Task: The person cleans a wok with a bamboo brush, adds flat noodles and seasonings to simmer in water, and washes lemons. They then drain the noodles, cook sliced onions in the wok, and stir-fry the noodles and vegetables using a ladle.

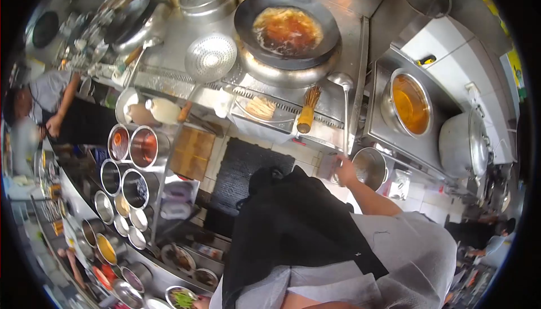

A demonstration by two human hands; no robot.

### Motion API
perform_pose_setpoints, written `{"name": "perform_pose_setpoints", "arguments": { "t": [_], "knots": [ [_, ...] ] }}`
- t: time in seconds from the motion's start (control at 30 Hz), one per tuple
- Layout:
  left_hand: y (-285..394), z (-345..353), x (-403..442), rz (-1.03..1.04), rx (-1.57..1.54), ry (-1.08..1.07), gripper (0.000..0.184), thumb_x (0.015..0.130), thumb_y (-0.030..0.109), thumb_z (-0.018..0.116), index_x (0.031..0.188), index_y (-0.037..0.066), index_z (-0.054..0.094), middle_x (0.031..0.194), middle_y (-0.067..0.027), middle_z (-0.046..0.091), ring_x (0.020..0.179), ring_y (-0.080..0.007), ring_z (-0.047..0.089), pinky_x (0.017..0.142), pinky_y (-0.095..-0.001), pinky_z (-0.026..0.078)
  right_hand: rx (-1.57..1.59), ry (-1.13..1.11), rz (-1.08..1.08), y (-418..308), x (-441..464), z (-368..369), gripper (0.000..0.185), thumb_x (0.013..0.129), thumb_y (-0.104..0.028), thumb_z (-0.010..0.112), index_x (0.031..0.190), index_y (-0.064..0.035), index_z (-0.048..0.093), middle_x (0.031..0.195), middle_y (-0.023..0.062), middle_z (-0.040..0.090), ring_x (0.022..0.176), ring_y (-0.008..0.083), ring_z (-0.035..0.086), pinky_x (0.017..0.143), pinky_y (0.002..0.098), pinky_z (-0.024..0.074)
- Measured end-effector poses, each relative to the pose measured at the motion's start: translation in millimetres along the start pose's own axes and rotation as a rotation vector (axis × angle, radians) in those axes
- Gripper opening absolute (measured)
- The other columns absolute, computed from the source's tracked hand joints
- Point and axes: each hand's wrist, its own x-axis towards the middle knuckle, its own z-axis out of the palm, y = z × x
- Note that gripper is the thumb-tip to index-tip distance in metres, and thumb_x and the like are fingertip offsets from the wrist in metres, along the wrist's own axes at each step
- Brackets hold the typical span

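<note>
My right hand (345,171) is closed around the lower end of a long-handled ladle (346,117), whose bowl rests on the stove edge by the wok. At the bottom edge, a small part of my left hand (201,303) shows beside the rim of a bowl of cut green vegetables (182,298); its fingers are mostly hidden. A black wok (248,30) sits on the burner, with bubbling reddish-brown liquid (288,30) inside. Left of it lies a perforated strainer (211,58). A bamboo brush (307,112) and a folded cloth (260,108) are on the stove's front ledge.
A pot of amber oil (410,105) and a large lidded pot (463,143) stand at right. Below is a metal bucket (369,168). Several steel containers (144,147) line the left counter. A black mat (251,168) covers the floor. Co-workers (51,106) stand at left and far right.
</note>
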Motion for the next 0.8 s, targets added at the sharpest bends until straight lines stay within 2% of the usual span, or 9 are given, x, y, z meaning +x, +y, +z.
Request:
{"name": "perform_pose_setpoints", "arguments": {
  "t": [0.2,0.27,0.3,0.33,0.4,0.43,0.6,0.67,0.8],
  "knots": [
    [41,69,-21,0.088,0.159,-0.302,0.044,0.084,0.023,0.058,0.123,0.003,0.052,0.105,-0.0143,0.06,0.074,-0.0248,0.057,0.056,-0.0341,0.046,0.046,0.199,0.214,-93,-19,-118,0.082,0.075,0.0,0.049,0.15,-0.0193,0.025,0.104,0.0196,0.065,0.1,0.0366,0.062,0.089,0.042,0.0477],
    [65,110,-20,0.19,0.161,-0.473,0.043,0.083,0.021,0.059,0.121,0.004,0.054,0.101,-0.0124,0.062,0.068,-0.0231,0.058,0.051,-0.0323,0.046,0.213,0.223,0.282,-102,-21,-124,0.085,0.075,0.002,0.046,0.152,-0.0173,0.017,0.082,0.0141,0.059,0.083,0.0313,0.062,0.082,0.0406,0.05],
    [75,136,-18,0.239,0.156,-0.573,0.042,0.082,0.02,0.059,0.12,0.004,0.054,0.099,-0.0114,0.063,0.065,-0.0222,0.059,0.048,-0.0314,0.046,0.143,0.382,-0.008,-82,-9,-108,0.082,0.079,0.002,0.045,0.153,-0.0153,0.012,0.068,0.0087,0.048,0.06,0.0224,0.055,0.062,0.0363,0.0508],
    [85,165,-18,0.291,0.149,-0.667,0.041,0.082,0.019,0.06,0.12,0.005,0.055,0.097,-0.0105,0.064,0.062,-0.0214,0.059,0.046,-0.0305,0.046,0.149,0.387,-0.009,-89,1,-110,0.082,0.079,0.002,0.045,0.153,-0.0153,0.012,0.068,0.0087,0.048,0.06,0.0224,0.055,0.062,0.0363,0.0508],
    [126,247,-93,0.316,0.031,-0.81,0.048,0.082,0.014,0.058,0.128,0.002,0.05,0.112,-0.0103,0.06,0.094,-0.021,0.061,0.075,-0.0334,0.051,0.734,0.077,0.066,-124,34,-123,0.079,0.084,0.001,0.044,0.153,-0.0182,0.01,0.066,0.0055,0.049,0.049,0.0164,0.049,0.048,0.0316,0.0455],
    [143,283,-105,0.323,0.107,-0.95,0.048,0.082,0.013,0.057,0.127,-0.001,0.049,0.113,-0.0115,0.06,0.096,-0.0214,0.061,0.08,-0.033,0.051,0.705,0.091,0.072,-145,53,-128,0.08,0.087,0.0,0.045,0.154,-0.022,0.007,0.063,0.0029,0.047,0.046,0.0118,0.046,0.043,0.0284,0.0414],
    [230,426,-212,0.575,0.142,-1.316,0.037,0.082,0.008,0.051,0.117,-0.004,0.055,0.106,-0.0089,0.062,0.086,-0.0137,0.06,0.073,-0.0266,0.048,0.398,0.297,-0.148,-185,160,-135,0.082,0.087,-0.003,0.049,0.154,-0.0262,0.007,0.086,0.0187,0.066,0.072,0.0309,0.064,0.073,0.0439,0.0518],
    [252,461,-242,0.634,0.137,-1.343,0.038,0.081,0.008,0.051,0.116,-0.004,0.055,0.104,-0.0082,0.063,0.085,-0.0133,0.06,0.073,-0.0256,0.048,0.083,0.138,0.113,-217,189,-142,0.083,0.087,-0.006,0.05,0.154,-0.026,0.006,0.1,0.027,0.066,0.09,0.0419,0.064,0.085,0.0481,0.0487],
    [267,523,-249,0.578,0.206,-1.493,0.036,0.082,0.0,0.052,0.117,-0.001,0.056,0.108,-0.007,0.063,0.093,-0.0149,0.06,0.083,-0.0276,0.048,-0.085,0.1,0.255,-273,204,-131,0.085,0.086,-0.008,0.053,0.153,-0.0256,0.005,0.104,0.0314,0.063,0.094,0.0471,0.062,0.085,0.0511,0.0479]
  ]
}}
